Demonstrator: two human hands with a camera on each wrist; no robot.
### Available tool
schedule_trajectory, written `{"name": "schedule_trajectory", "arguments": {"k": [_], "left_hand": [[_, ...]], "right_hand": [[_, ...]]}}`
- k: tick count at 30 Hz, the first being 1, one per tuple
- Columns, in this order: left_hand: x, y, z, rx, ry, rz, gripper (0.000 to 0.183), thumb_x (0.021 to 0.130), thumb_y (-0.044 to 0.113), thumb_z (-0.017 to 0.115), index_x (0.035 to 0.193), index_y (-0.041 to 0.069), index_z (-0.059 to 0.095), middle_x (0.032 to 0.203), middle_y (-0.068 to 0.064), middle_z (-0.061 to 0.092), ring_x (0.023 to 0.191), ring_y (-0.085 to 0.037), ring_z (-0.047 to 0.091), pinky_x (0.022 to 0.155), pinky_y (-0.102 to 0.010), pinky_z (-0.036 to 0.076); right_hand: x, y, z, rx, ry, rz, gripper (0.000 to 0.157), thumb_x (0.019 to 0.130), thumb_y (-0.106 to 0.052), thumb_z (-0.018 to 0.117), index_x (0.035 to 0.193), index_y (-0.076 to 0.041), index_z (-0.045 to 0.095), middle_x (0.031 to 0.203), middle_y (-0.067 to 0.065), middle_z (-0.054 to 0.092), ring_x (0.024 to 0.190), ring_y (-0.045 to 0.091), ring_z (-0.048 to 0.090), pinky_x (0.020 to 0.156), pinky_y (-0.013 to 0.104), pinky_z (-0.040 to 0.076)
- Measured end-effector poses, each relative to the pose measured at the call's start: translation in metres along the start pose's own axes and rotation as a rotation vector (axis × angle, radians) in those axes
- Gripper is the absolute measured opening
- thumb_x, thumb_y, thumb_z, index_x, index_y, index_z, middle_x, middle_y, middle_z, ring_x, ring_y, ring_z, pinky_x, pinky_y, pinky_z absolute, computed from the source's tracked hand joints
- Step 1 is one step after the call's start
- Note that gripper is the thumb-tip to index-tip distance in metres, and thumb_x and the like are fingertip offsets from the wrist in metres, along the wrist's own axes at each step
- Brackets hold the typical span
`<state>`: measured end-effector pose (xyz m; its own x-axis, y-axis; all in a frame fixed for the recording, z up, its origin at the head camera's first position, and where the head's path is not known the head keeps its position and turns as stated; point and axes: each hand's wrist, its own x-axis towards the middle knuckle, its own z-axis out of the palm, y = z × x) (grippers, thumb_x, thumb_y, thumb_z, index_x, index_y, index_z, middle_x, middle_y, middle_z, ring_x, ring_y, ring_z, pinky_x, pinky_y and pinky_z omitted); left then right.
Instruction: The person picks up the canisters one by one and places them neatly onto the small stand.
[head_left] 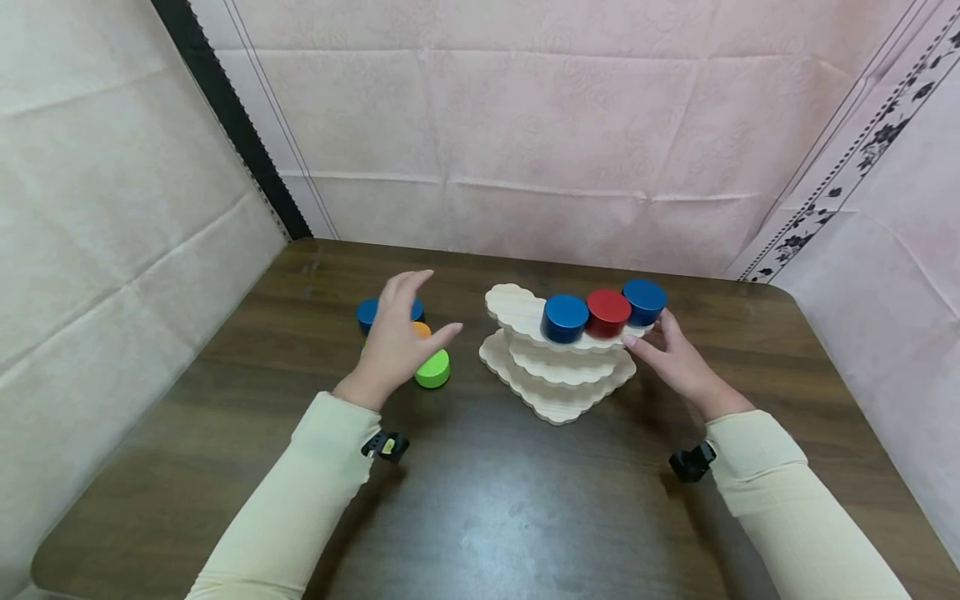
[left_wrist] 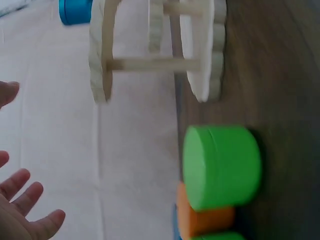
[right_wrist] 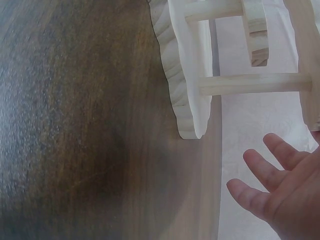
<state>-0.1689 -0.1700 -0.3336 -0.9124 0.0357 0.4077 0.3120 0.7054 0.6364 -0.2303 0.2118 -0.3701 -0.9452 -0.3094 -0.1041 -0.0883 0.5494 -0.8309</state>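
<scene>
A pale wooden three-tier stand (head_left: 558, 400) with scalloped edges stands on the table. On its top tier sit a blue round piece (head_left: 565, 318), a red one (head_left: 609, 313) and a second blue one (head_left: 643, 302) at the right corner. My right hand (head_left: 686, 367) holds that corner of the top tier between thumb and index finger; its other fingers (right_wrist: 260, 170) spread loosely below. Left of the stand, my left hand (head_left: 397, 337) hovers with fingers apart, holding nothing. Beneath and beside it lie a green round piece (head_left: 433, 369), an orange one (head_left: 422, 330) and a blue one (head_left: 367, 315), partly hidden.
The dark wooden table (head_left: 480, 517) has rounded corners. Pale cloth (head_left: 525, 125) hangs behind it and at both sides. Wooden posts (right_wrist: 255, 84) join the stand's tiers. Another green piece (left_wrist: 220, 236) shows at the bottom of the left wrist view.
</scene>
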Motion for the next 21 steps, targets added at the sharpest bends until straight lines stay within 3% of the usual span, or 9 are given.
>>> {"name": "schedule_trajectory", "arguments": {"k": [5,10,16,21], "left_hand": [[-0.006,-0.022,-0.013,-0.065,0.045,-0.052,0.076,0.082,0.028,0.077,0.144,0.008,0.039,0.146,-0.015,0.035,0.133,-0.031,0.033,0.106,-0.053,0.034],[-0.013,-0.049,-0.025,-0.026,0.041,-0.104,0.077,0.083,0.03,0.077,0.144,0.006,0.038,0.144,-0.017,0.036,0.129,-0.034,0.035,0.102,-0.055,0.037],[-0.022,-0.079,-0.035,0.048,-0.015,-0.187,0.079,0.085,0.036,0.073,0.146,0.006,0.033,0.144,-0.019,0.034,0.13,-0.037,0.031,0.102,-0.058,0.035],[-0.026,-0.093,-0.038,0.109,-0.076,-0.206,0.087,0.084,0.044,0.073,0.148,0.005,0.029,0.144,-0.021,0.032,0.131,-0.039,0.027,0.102,-0.059,0.034]], "right_hand": [[0.001,0.0,0.0,-0.002,-0.008,0.011,0.089,0.097,-0.047,0.051,0.154,-0.013,-0.007,0.154,0.028,0.017,0.139,0.049,0.023,0.102,0.072,0.024],[0.001,0.001,-0.001,-0.005,-0.015,0.018,0.09,0.096,-0.048,0.051,0.154,-0.013,-0.009,0.155,0.027,0.014,0.139,0.049,0.022,0.101,0.072,0.024],[0.003,0.003,-0.002,-0.006,-0.023,0.031,0.09,0.096,-0.048,0.051,0.154,-0.016,-0.01,0.156,0.027,0.013,0.14,0.049,0.021,0.101,0.073,0.024],[0.002,0.002,-0.002,-0.013,-0.02,0.034,0.09,0.096,-0.048,0.051,0.154,-0.015,-0.01,0.156,0.027,0.013,0.139,0.049,0.022,0.1,0.072,0.026]]}}
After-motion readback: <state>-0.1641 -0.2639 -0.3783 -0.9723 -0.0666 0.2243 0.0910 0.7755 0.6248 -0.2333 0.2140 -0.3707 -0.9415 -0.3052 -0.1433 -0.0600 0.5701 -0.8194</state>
